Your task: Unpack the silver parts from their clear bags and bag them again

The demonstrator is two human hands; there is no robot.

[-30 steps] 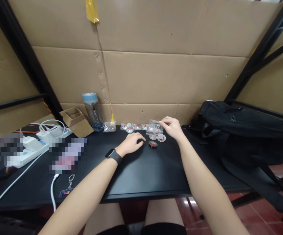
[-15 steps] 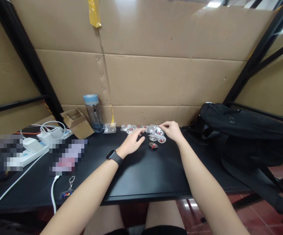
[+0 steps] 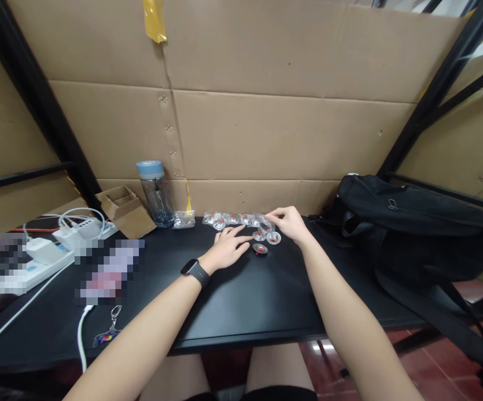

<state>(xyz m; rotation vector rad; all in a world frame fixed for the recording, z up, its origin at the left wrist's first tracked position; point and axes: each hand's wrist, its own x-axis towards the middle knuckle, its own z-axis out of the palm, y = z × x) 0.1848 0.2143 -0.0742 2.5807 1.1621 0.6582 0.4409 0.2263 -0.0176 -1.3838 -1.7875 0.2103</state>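
My left hand [image 3: 227,249], with a black watch on its wrist, lies flat on the black table [image 3: 233,301] with fingers spread toward a small dark disc with a red centre [image 3: 260,249]. My right hand [image 3: 288,223] pinches a small clear plastic bag [image 3: 265,223] at the end of a row of similar bags [image 3: 224,219] holding red and silver parts. Two silver discs [image 3: 269,238] lie just below that hand.
A black backpack [image 3: 412,223] fills the table's right side. At the back left stand a blue-capped bottle [image 3: 154,192] and a small cardboard box [image 3: 126,210]. Power strips with white cables [image 3: 53,239] and a keyring [image 3: 110,331] lie at left. Cardboard walls enclose the desk.
My left hand has opened from a loose curl and reached toward the dark disc. My right hand lowered slightly with the bag; the view shifted a little.
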